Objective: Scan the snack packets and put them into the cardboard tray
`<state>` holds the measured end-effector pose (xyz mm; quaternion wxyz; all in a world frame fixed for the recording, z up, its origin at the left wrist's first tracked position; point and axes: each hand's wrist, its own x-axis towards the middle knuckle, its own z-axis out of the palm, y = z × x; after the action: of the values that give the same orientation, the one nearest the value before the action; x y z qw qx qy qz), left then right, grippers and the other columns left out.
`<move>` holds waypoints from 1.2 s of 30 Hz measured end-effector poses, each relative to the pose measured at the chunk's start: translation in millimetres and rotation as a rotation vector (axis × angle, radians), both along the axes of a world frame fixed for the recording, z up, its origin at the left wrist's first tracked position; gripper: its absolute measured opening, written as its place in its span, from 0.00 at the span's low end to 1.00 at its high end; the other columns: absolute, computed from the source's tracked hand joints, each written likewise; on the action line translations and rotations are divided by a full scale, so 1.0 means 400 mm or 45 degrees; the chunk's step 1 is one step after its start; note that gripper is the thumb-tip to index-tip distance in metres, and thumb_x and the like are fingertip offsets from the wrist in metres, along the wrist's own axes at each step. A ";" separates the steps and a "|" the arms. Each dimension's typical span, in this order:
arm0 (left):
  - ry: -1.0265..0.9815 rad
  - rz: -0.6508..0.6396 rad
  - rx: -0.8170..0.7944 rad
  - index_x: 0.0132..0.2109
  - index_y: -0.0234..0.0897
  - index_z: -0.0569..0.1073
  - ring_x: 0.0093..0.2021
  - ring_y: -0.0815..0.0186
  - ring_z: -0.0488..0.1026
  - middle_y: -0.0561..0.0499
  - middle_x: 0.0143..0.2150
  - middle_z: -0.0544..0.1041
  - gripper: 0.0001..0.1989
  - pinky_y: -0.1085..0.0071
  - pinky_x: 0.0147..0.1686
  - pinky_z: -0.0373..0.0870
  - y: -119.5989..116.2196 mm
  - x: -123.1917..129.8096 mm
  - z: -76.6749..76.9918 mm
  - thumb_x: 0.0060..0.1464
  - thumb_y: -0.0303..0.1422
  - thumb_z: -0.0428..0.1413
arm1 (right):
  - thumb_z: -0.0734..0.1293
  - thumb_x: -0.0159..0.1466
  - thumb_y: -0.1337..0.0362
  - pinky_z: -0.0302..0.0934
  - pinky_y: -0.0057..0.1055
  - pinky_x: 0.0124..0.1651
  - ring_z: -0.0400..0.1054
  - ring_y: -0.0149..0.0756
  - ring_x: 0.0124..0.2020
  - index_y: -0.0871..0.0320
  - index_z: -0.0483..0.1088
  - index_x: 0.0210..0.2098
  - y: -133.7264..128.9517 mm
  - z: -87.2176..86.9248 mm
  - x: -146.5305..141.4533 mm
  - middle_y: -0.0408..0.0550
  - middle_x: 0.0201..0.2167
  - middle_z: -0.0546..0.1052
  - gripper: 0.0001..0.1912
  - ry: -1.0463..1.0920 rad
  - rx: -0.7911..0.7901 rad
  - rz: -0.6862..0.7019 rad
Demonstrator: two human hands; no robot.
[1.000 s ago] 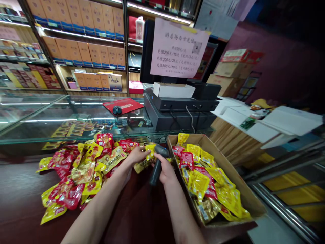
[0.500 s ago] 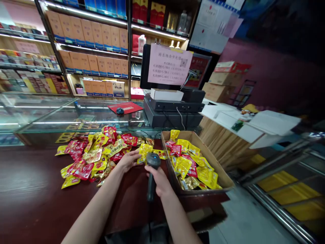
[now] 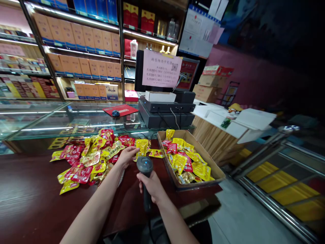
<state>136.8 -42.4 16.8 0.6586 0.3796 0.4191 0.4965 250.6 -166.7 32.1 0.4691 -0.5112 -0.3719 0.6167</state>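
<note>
My right hand (image 3: 150,185) is wrapped round the handle of a dark barcode scanner (image 3: 145,165), whose head points away from me and shows a small blue light. My left hand (image 3: 127,156) pinches a yellow snack packet (image 3: 141,147) by its left side and holds it upright just beyond the scanner. To the left lies a heap of red, yellow and gold snack packets (image 3: 92,157) on the dark red table. Another yellow packet (image 3: 155,153) lies flat between the held one and an open cardboard box (image 3: 217,171), which contains more packets (image 3: 186,159).
Behind the table stands a glass counter (image 3: 83,127) with a mouse (image 3: 115,114) on a red mat. A monitor with a pink sign (image 3: 161,69) rests on dark equipment (image 3: 165,115). A metal rail (image 3: 264,203) runs at the right.
The yellow packet now stands more upright in my left hand. The scanner has come slightly nearer to me and to the left. My view has shifted a little to the right.
</note>
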 end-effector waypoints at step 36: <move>-0.276 -0.804 -0.379 0.51 0.31 0.69 0.42 0.55 0.76 0.35 0.46 0.76 0.27 0.62 0.41 0.70 -0.088 0.039 0.188 0.56 0.50 0.48 | 0.67 0.53 0.70 0.65 0.39 0.45 0.72 0.36 0.37 0.63 0.70 0.34 0.082 0.153 0.282 0.49 0.32 0.76 0.08 0.692 -0.293 -0.041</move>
<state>152.2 -77.6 91.9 0.8680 0.3355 0.2768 0.2397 363.5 -133.7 93.4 0.5002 -0.3830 -0.1519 0.7616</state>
